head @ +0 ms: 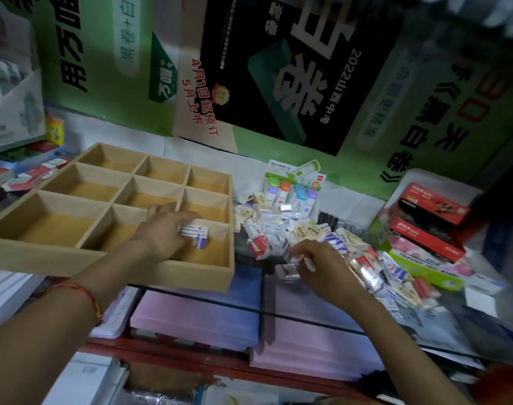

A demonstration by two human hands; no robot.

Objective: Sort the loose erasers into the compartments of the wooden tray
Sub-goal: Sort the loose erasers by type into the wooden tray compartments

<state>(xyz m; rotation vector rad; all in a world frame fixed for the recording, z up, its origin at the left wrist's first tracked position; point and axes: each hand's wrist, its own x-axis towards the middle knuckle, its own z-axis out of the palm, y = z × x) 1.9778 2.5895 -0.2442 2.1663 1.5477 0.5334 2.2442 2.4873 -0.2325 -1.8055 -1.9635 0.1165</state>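
- wooden tray [202, 273]: pale beige walls, golden-tan floors
- striped erasers [194, 230] in the left hand [161, 232]: white sleeves with blue bands
- wrapped eraser [293, 257] in the right hand [322, 267]: whitish and glossy, too blurred for more
- eraser pile [307, 229]: white, cream, red and blue all mixed
- wristband [83, 290]: red with a little yellow
- boxes [433, 206] at the right: red with white lettering
- poster [118, 68] behind: green, with black and red characters
- paper stacks [196, 314] under the glass: pink and lavender
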